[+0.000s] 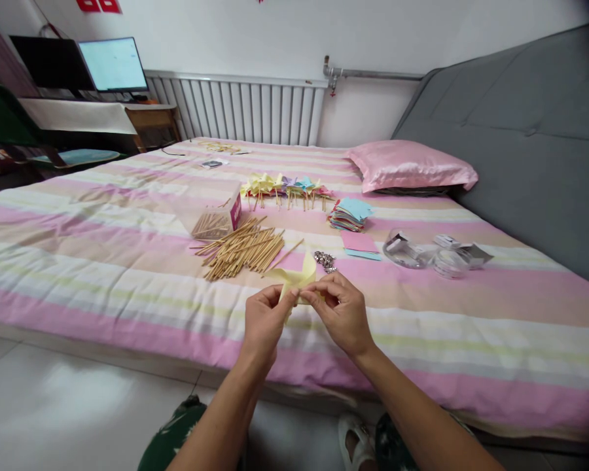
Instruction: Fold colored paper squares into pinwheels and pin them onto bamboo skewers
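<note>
Bare forearms (220,415) nearest, reaching over the near edge of a striped bed (127,288). Left hand (264,320): thumb and fingers pinched on a folded yellow paper (294,280). Right hand (343,316): thumb and forefinger pinching the same sheet from the other side. Paper held up between both hands, partly hidden by fingers. Beyond, leftward: heap of wooden sticks (243,254) beside a clear box (211,224) with more sticks. Just past the right hand: small shiny pieces (325,261), too small to identify. Farther back: paper pinwheels (285,185); coloured paper stack (349,214) to their right.
</note>
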### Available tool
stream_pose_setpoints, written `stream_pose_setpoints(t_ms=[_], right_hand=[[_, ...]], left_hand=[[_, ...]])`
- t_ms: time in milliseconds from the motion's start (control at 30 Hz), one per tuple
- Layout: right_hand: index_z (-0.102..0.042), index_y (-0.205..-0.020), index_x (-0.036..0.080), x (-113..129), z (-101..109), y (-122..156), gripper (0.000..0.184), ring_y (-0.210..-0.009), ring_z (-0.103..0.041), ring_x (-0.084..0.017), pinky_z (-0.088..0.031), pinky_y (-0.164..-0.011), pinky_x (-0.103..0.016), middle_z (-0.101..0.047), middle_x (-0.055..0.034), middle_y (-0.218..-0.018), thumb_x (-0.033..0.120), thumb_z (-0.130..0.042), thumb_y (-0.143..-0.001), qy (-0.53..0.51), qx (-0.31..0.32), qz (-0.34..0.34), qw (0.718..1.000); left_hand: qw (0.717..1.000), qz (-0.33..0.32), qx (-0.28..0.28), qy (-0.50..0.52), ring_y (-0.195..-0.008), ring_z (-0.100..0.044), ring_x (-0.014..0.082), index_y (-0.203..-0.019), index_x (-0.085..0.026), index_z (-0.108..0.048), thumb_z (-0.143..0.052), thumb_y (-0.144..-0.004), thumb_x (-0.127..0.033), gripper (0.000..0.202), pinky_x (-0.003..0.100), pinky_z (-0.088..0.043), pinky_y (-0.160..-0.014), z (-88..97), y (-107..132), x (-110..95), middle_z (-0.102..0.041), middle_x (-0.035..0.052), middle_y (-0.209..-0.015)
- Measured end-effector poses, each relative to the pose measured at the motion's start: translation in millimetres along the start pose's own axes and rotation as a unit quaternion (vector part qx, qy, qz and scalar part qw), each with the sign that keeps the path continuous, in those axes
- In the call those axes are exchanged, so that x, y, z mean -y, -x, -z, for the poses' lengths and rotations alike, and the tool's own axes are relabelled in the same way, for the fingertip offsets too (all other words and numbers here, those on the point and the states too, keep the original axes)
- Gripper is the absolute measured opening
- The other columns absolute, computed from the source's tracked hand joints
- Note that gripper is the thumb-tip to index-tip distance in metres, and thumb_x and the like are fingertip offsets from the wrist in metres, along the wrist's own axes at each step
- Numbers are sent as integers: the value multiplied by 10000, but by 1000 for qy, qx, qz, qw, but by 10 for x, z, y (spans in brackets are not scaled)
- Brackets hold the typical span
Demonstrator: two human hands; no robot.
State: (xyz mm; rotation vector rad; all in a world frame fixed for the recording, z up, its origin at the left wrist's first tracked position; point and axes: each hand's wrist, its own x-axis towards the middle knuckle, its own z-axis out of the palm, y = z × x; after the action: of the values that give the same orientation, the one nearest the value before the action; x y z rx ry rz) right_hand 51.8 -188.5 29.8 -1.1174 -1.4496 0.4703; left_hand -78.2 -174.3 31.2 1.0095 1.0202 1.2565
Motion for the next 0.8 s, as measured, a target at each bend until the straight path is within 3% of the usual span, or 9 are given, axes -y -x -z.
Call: stream_pose_setpoints(t_ms=[233, 367, 467, 567, 633, 700, 800], right_hand=[[-695, -760, 196, 3, -2, 7, 101, -602, -466, -111, -383, -529, -241, -550, -10, -712, 288, -662, -786, -10, 3, -33, 999], [-658, -725, 193, -3, -8, 1, 137, -574, -428, -106, -368, -525, -246, -538, 0, -708, 313, -651, -791, -4, 3, -40, 999], [-600, -759, 201, -25, -23, 4, 138, -682, -482, -132, -416, -647, -272, -557, 1, -765, 311, -683, -756, 15, -30, -27, 999], [-542, -959, 215, -59, -54, 20, 334, -889, -541, -177, -432, -827, -332, -592, -26, -939, 309, -730, -700, -16, -63, -52, 997], [-468, -1134, 223, -76, -78, 29, 496, -970, -565, -198, -452, -851, -351, -604, -53, -1024, 323, -714, -715, -93, -40, -99, 990], [-434, -1221, 217, -79, -93, 29, 534, -970, -592, -205, -479, -828, -348, -628, -66, -1028, 330, -673, -757, -158, 3, -134, 978], [-591, -1063, 183, -58, -93, 15, 316, -920, -609, -204, -477, -839, -337, -663, -56, -943, 333, -637, -789, -163, 41, -130, 977]], left_hand=[[999, -36, -10, -23, -516, -443, 85, -578, -139, -653, -744, -639, -309, 203, 208, -338, -512, -25, 19, -43, -545, -19, -523], [997, -58, -13, -57, -560, -476, 97, -657, -134, -686, -728, -662, -325, 195, 207, -354, -529, -8, 13, -19, -599, -1, -594], [996, -64, -16, -68, -566, -482, 96, -698, -130, -697, -718, -672, -329, 201, 201, -356, -527, 2, 9, 5, -611, 0, -612], [996, -66, -15, -64, -559, -486, 89, -731, -134, -702, -711, -683, -317, 189, 194, -362, -527, -5, 14, 12, -618, -7, -617], [996, -69, -16, -63, -554, -488, 86, -734, -136, -702, -708, -688, -310, 179, 191, -364, -524, -13, 17, 11, -622, -10, -618], [995, -70, -17, -66, -554, -493, 86, -731, -137, -702, -706, -692, -308, 175, 189, -367, -524, -17, 16, 15, -626, -10, -617], [994, -75, -15, -74, -585, -523, 100, -752, -141, -707, -700, -701, -314, 181, 196, -389, -547, -11, 8, 36, -649, 0, -648]])
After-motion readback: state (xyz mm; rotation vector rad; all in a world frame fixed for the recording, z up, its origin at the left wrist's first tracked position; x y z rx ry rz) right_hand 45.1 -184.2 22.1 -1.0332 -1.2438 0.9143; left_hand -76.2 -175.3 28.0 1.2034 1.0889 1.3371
